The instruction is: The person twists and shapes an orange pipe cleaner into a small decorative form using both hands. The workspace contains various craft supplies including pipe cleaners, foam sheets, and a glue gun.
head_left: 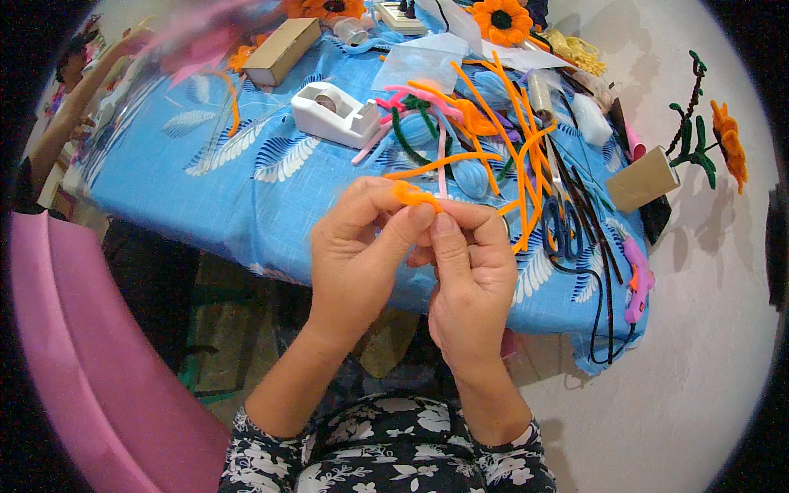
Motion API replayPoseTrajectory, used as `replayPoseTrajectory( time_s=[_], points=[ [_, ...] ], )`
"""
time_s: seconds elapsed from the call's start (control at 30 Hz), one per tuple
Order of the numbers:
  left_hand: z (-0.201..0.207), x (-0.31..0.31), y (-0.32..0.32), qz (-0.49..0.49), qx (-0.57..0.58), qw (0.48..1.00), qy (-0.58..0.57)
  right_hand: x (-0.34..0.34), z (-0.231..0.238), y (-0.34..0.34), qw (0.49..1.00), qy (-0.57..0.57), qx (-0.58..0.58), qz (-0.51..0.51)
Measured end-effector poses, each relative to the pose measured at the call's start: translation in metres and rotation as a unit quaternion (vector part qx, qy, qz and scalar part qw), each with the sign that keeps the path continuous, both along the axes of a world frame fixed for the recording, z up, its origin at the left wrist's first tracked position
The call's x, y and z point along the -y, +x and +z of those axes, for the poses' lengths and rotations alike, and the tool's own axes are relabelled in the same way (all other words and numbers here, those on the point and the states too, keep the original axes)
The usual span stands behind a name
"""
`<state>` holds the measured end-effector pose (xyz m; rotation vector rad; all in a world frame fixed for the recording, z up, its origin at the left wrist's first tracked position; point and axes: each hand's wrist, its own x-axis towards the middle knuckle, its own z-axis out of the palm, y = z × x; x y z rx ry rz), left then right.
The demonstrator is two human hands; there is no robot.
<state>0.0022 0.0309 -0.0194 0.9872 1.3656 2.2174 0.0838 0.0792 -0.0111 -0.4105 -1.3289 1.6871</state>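
Note:
A short piece of orange pipe cleaner (413, 195), bent into a small loop, is pinched between my two hands above the table's near edge. My left hand (355, 246) grips it between thumb and forefinger. The thumb of my right hand (470, 267) presses against it from the other side, and the tips of both thumbs nearly meet. My other fingers curl underneath, where part of the piece is hidden. Just beyond my hands lie loose orange pipe cleaners (460, 158), with pink, green and light blue ones heaped behind them.
A white tape dispenser (333, 115) stands left of the heap. Dark-handled scissors (561, 226) and a pink glue gun (638, 281) with its black cord lie at right. A cardboard box (282, 52) sits farther back. Orange fuzzy flowers (500, 20) are at the rear. Another person's arm (82, 99) reaches in at far left.

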Motion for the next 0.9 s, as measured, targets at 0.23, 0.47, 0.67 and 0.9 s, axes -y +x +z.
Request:
replayPoseTrajectory(
  time_s=[0.23,0.47,0.67,0.9],
  points=[
    [0.025,0.012,-0.006,0.124,-0.186,0.974,-0.02,-0.008,-0.002,0.006,0.969,0.2,0.096,-0.105],
    [0.039,0.021,-0.024,0.259,-0.633,0.722,-0.106,-0.009,0.008,0.01,0.928,0.31,0.142,-0.148],
    [0.045,0.019,-0.026,0.223,-0.651,0.71,-0.145,-0.009,0.009,0.011,0.911,0.35,0.152,-0.155],
    [0.042,0.016,-0.026,0.109,-0.541,0.825,-0.121,-0.01,0.007,0.013,0.945,0.284,0.124,-0.108]
  ],
)
